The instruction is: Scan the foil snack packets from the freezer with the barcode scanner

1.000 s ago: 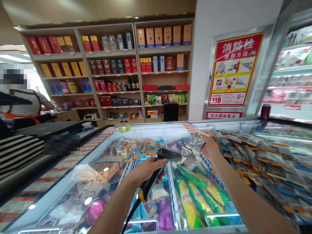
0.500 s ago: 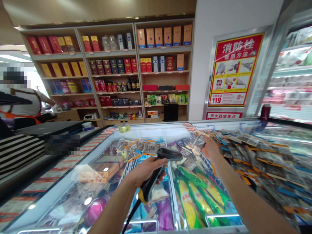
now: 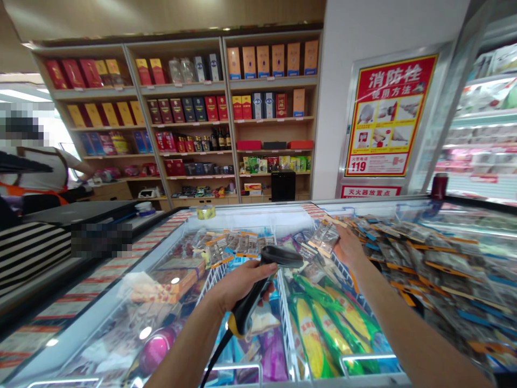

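Observation:
In the head view, my left hand [image 3: 242, 284] is wrapped round the handle of a black and yellow barcode scanner [image 3: 280, 256], its cable trailing down toward me. The scanner's head points right, toward a small clear packet [image 3: 324, 237] with an orange edge. My right hand [image 3: 348, 245] grips that packet by its right side, above the glass top of the chest freezer. A heap of similar packets [image 3: 436, 258] lies just right of my right hand. More such packets [image 3: 242, 243] lie in a loose row beyond the scanner.
Under the glass, white wire baskets [image 3: 287, 328] hold corn in green and yellow bags [image 3: 323, 328]. A roll of tape [image 3: 206, 212] and a dark red can [image 3: 440, 187] stand along the freezer's far edge. Shelves of boxes [image 3: 194, 110] line the wall. A person [image 3: 36, 167] is at the left.
Hardly anything differs. Both hands, the scanner and the packet keep their places; the person at the left has shifted very slightly.

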A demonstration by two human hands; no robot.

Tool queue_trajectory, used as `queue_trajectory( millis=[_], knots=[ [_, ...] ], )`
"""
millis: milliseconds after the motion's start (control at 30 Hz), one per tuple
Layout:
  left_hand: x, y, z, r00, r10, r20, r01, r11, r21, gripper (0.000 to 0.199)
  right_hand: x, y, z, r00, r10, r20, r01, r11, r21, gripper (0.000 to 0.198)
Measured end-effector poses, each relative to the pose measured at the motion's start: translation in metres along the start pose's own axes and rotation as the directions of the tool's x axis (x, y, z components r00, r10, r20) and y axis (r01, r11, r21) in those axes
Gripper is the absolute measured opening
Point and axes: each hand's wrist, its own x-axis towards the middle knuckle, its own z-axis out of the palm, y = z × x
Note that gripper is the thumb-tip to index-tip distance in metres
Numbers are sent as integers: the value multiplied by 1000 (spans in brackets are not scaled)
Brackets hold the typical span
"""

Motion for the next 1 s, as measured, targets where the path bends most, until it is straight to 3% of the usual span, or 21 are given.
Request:
queue_trajectory(
  millis=[733, 867, 1000],
  knots=[
    [1, -2, -3, 1000, 17, 20, -17, 1000, 17, 42, 1, -1, -1, 1000, 28, 5, -28, 1000, -5, 8],
    [1, -2, -6, 999, 48, 9, -48, 999, -20, 42, -3, 11, 2, 994, 90, 56, -87, 994, -61, 4],
    [-4, 3, -15, 994, 96, -50, -100, 992, -82, 39, -16, 38, 26, 967, 195, 162, -173, 975, -142, 2]
  ],
)
